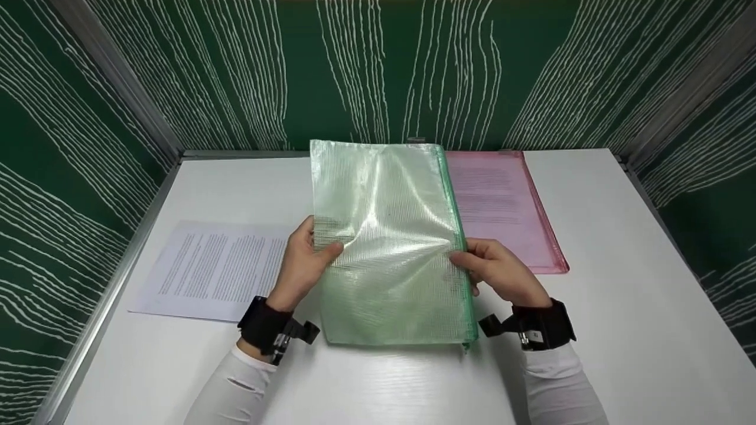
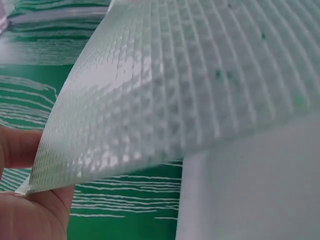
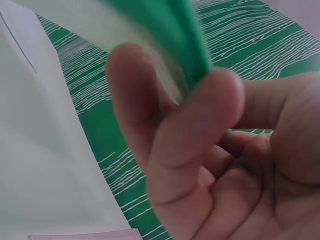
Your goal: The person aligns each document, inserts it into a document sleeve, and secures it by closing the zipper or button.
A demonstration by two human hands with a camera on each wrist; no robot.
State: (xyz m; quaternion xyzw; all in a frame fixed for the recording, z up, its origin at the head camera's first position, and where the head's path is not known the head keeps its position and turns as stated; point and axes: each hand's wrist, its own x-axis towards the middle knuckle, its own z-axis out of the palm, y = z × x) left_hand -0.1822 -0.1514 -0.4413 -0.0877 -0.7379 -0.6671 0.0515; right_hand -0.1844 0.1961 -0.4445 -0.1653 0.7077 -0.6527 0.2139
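Observation:
A translucent green mesh zipper pouch (image 1: 390, 295) is held up above the table between both hands, its green zipper edge on the right. My left hand (image 1: 299, 265) pinches the pouch's plain left edge, thumb on the front. On the zipper side, my right hand (image 1: 499, 268) pinches the edge between thumb and fingers. The left wrist view shows the ribbed mesh sheet (image 2: 150, 90) running out from the left fingers. In the right wrist view the green zipper edge (image 3: 185, 40) sits between the right fingertips. I cannot tell whether anything is inside the pouch.
Printed sheets of paper (image 1: 207, 271) lie at the left of the white table (image 1: 638, 342), partly behind the left hand. A pink zipper pouch (image 1: 502, 236) with a printed page inside lies at the back right, partly covered by the green pouch. Green, white-lined panels (image 1: 401, 71) enclose the table.

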